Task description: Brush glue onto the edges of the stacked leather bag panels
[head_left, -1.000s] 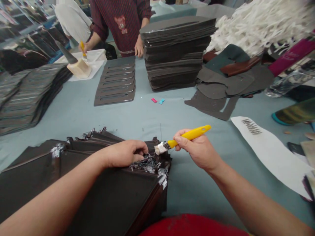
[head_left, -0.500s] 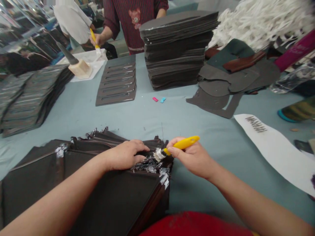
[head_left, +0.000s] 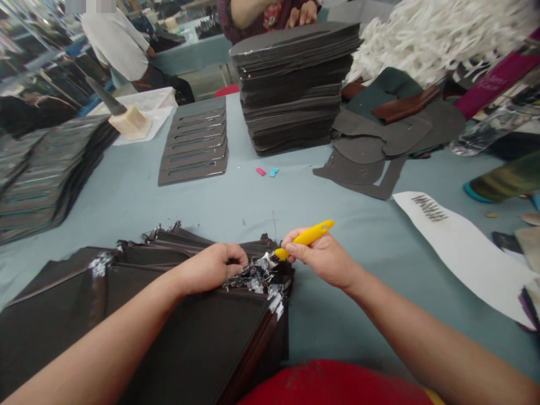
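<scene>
My right hand (head_left: 318, 253) grips a brush by its yellow handle (head_left: 310, 236). The whitish bristles press into the glue-smeared corner of a stack of dark brown panels (head_left: 202, 332). On the stack's upper edge rests my left hand (head_left: 213, 265), its fingers curled and pinched at the edge of a dark piece beside the bristles; exactly what they hold is partly hidden. White smears (head_left: 276, 301) streak the corner near both hands, and another white smear (head_left: 100, 263) marks a seam farther left.
Across the table (head_left: 240, 202) stand a tall stack of dark pieces (head_left: 291, 95), slotted panels (head_left: 194, 143), a pale block with a grey spike (head_left: 130, 122), and scraps (head_left: 379, 135). A white curved sheet (head_left: 464, 259) lies right. A co-worker's hand (head_left: 301, 14) touches the tall stack.
My left fingers have curled in from lying flatter, and the brush has dipped lower among the dark edges. The co-worker's brush has left view; their hands are now over the tall stack.
</scene>
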`<move>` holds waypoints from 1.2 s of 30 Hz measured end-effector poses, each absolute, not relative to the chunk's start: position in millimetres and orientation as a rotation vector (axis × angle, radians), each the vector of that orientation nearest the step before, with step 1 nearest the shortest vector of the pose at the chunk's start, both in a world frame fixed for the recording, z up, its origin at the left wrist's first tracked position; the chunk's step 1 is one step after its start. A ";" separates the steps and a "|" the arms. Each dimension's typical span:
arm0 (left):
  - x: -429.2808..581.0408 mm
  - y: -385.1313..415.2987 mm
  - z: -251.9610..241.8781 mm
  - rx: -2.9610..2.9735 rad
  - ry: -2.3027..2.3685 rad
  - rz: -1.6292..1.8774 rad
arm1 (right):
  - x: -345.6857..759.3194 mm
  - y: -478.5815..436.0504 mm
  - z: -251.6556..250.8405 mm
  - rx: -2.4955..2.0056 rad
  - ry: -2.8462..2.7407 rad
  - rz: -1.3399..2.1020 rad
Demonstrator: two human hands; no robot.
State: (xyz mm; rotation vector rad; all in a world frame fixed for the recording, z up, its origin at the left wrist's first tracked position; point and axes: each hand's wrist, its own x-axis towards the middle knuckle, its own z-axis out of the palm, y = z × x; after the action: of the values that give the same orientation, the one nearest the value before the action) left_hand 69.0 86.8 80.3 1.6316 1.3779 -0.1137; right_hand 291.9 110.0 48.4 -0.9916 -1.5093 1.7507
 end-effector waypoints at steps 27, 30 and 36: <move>61.4 81.9 93.0 1.724 1.213 -0.235 | 288.3 101.4 45.5 -1.117 -1.724 1.431; 62.6 79.8 96.1 1.752 1.211 -0.216 | 287.7 97.7 54.7 -1.131 -1.745 1.315; 64.9 78.5 95.9 1.787 1.206 -0.185 | 280.8 96.3 50.2 -0.998 -1.851 1.412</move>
State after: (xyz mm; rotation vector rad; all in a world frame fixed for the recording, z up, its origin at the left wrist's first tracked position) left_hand 64.9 78.5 95.9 1.7871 1.2058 -0.1854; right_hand 280.8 96.3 50.2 -0.9983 -1.8511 1.4121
